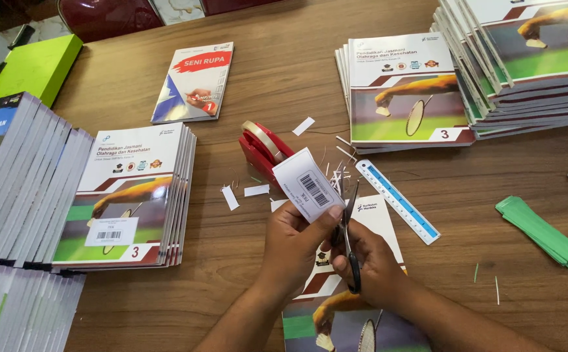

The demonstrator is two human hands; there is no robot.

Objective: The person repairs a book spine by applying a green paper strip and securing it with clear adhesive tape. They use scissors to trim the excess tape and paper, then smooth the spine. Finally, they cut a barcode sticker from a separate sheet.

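My left hand [291, 242] pinches a white barcode label [307, 184] by its lower edge and holds it up over the table. My right hand [370, 262] grips black-handled scissors [349, 229], whose blades point up along the label's right edge. Under both hands lies a white and green textbook [380, 215] with a racket picture. A red tape dispenser [262, 151] stands just beyond the label. Small white paper offcuts [256, 190] lie scattered around it.
A stack of the same textbooks [131, 195] with a label stuck on top lies at the left, more stacks [404, 91] at the back right. A blue-white ruler [398, 201], folded green paper strips [539, 230], a red-blue book [194, 83] and a green folder [36, 68] lie on the wooden table [245, 287].
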